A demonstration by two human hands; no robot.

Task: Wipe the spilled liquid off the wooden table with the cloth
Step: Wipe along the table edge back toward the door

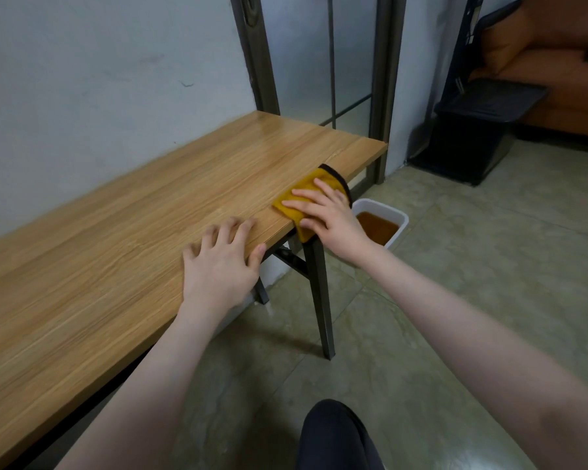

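A yellow cloth [311, 183] with a dark trim lies at the near edge of the wooden table [150, 212], part of it hanging over the edge. My right hand [323, 215] presses flat on the cloth, fingers spread and thumb curled under the table edge against the hanging part. My left hand [223, 259] rests flat on the bare tabletop to the left of the cloth, fingers apart, holding nothing. I cannot make out any liquid on the wood.
A white tub [389, 215] of brown liquid stands on the tiled floor just beyond the table's dark leg [319, 293]. A black bin [472, 130] and an orange sofa [557, 62] are at the far right. My knee [333, 435] shows at the bottom.
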